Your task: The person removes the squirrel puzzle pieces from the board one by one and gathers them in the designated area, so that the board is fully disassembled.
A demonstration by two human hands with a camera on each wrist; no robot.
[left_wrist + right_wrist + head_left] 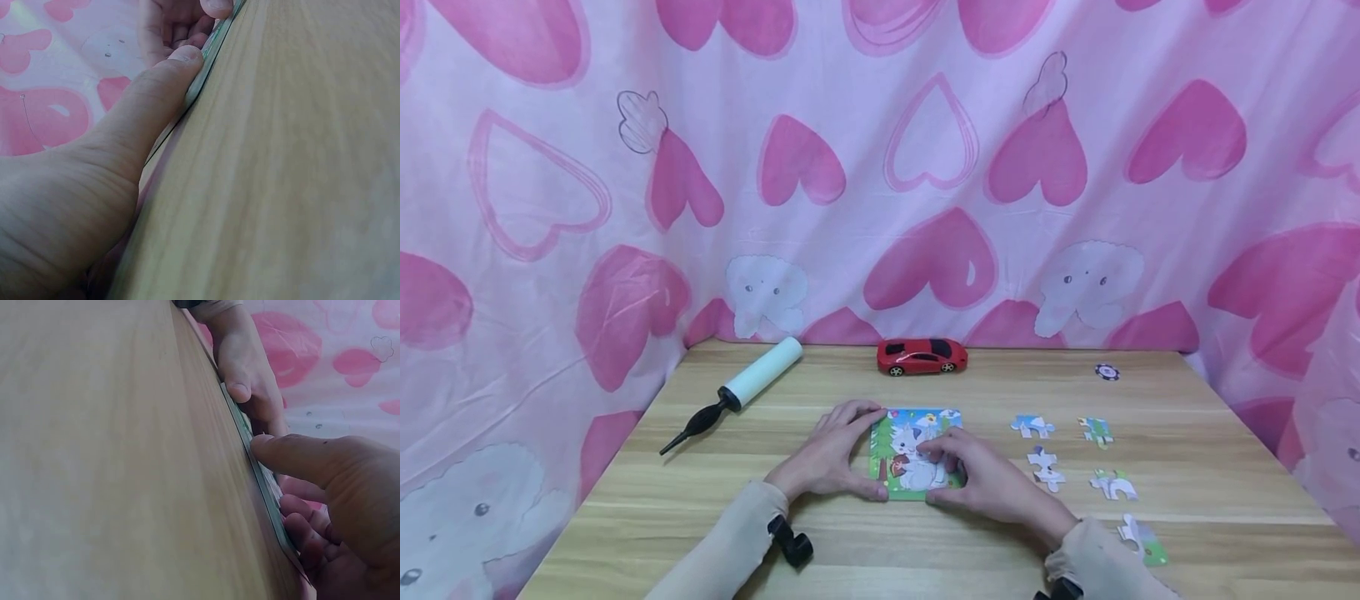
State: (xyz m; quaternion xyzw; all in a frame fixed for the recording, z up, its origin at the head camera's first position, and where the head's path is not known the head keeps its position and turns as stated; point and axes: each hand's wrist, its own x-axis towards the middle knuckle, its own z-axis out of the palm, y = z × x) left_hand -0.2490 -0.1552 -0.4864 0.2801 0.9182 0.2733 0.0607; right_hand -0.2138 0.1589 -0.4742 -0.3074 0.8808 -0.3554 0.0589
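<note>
A jigsaw puzzle [917, 477] with a white cartoon animal, a blue sky and a green border lies flat on the wooden table. My left hand [831, 454] holds its left side, thumb at the lower left corner and fingers at the upper left. On the right side, my right hand [988, 482] has its thumb at the near edge and a bent forefinger touching the picture. The right wrist view shows that thumb [287, 456] on the board's rim, with the other fingers curled beside it. The right hand covers part of the picture.
Several loose jigsaw pieces [1114, 485] lie to the right. A red toy car [921, 357] stands at the back, with a round black-and-white chip [1107, 372] at the back right. A hand pump [763, 375] lies back left. A pink heart-print curtain [925, 167] hangs behind the table [865, 567].
</note>
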